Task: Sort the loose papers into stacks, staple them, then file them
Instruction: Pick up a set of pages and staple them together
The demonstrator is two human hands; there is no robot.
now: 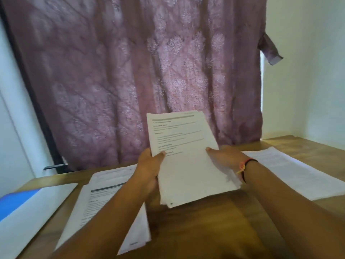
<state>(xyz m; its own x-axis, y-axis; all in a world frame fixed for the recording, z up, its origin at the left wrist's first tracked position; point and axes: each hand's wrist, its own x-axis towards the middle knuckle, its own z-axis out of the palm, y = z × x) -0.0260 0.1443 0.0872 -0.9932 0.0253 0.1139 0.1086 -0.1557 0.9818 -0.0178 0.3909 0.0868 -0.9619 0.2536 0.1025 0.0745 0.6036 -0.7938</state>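
Note:
Both hands hold one stack of printed papers point(186, 156) upright above the wooden table point(201, 227). My left hand point(149, 165) grips its left edge, thumb on the front sheet. On the right edge sits my right hand point(225, 157), its wrist wearing thread bands. A second pile of printed papers point(104, 199) lies flat on the table to the left, partly under my left forearm. Another spread of papers point(298, 172) lies flat at the right.
A white folder with a blue part point(28, 212) lies at the table's left edge. A mauve patterned curtain point(130, 71) hangs right behind the table. White walls flank it, and a dark door handle point(56, 166) shows at the left.

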